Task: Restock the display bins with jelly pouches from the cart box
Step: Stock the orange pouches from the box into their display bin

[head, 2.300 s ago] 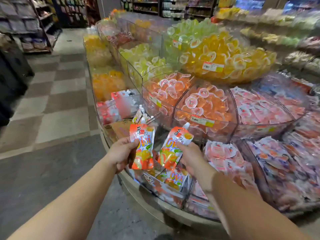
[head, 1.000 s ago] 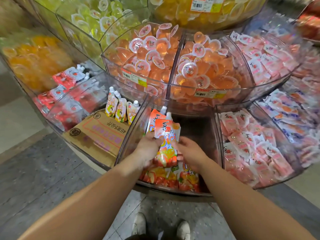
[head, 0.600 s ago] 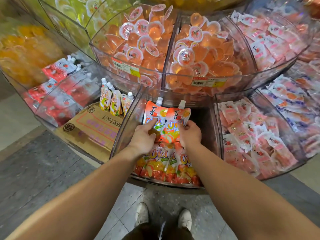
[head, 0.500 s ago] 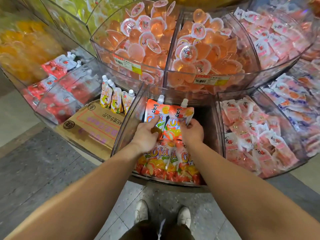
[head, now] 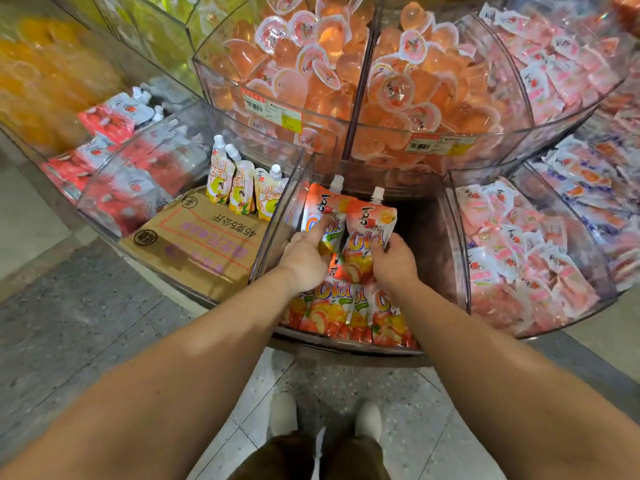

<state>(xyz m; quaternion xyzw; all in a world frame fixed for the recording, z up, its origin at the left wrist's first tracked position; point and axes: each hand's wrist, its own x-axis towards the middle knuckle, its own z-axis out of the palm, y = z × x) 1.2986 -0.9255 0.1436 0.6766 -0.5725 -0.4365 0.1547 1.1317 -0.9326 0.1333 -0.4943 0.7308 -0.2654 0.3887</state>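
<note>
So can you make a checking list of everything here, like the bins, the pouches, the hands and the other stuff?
Surface: clear bin on the round display, back part bare and dark.
Job's things: two orange pouches, spouts up, behind a front row of pouches.
Clutter: cardboard box in the next bin with three yellow pouches.
Hands: left hand holds the left pouch; right hand holds the right one.
Cables: nothing seen.
Surroundings: jelly cups above, pink packets to the right, red pouches to the left, tiled floor, shoes.
</note>
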